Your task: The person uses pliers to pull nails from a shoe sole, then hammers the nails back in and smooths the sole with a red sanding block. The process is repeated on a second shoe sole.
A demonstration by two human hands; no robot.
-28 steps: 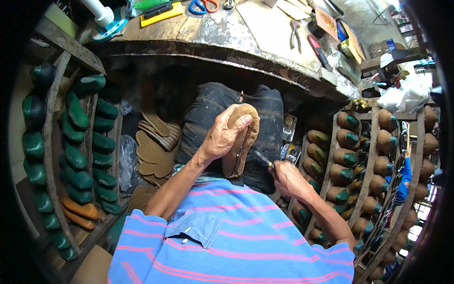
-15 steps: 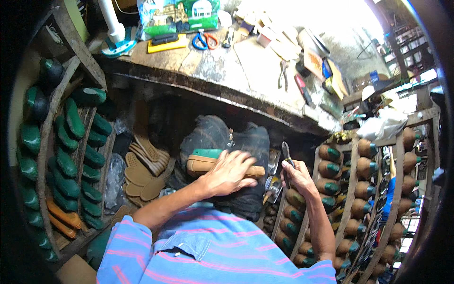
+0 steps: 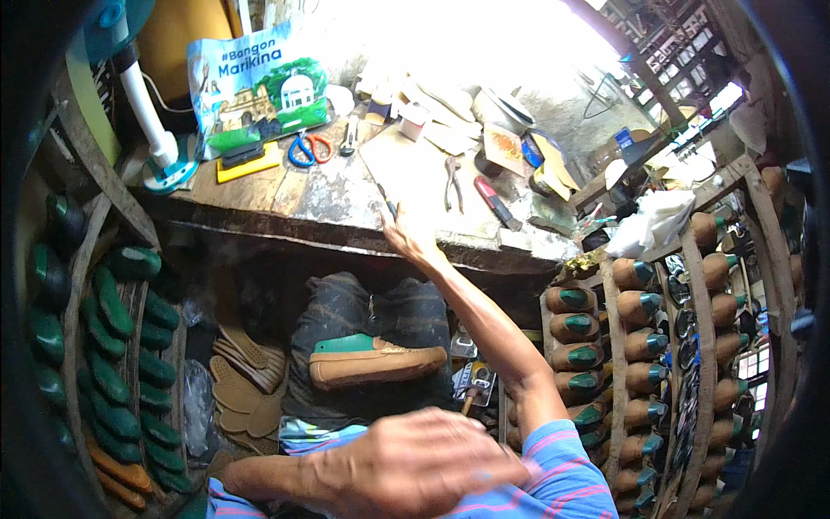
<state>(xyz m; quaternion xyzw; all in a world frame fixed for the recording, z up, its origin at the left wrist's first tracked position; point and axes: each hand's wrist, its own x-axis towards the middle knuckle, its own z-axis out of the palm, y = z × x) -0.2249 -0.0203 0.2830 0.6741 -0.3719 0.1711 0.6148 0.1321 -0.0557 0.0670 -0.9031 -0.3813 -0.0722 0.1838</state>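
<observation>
A tan moccasin (image 3: 380, 365) with a green shoe last inside lies sideways across my lap, with neither hand on it. My left hand (image 3: 424, 463) is raised close to the camera, in front of my shirt; it is blurred, fingers stretched out, and nothing shows in it. Over the workbench's front part reaches my right hand (image 3: 406, 235), its fingers around a thin dark tool (image 3: 392, 208). Strong glare there hides the tool's exact kind. Behind that hand, pliers (image 3: 454, 184) and a red-handled tool (image 3: 494, 202) lie on the bench.
The workbench (image 3: 303, 212) also bears scissors (image 3: 309, 150), a cutter (image 3: 349, 137), a yellow-and-black scraper (image 3: 248, 162) and a printed bag (image 3: 259, 99). Racks of green lasts (image 3: 112, 333) stand left, racks of brown shoes (image 3: 575, 329) right. Tan soles (image 3: 238, 398) are piled left of my legs.
My right hand has gone from beside my lap up to the workbench. The left hand has let go of the moccasin and come up toward the camera. The view has shifted.
</observation>
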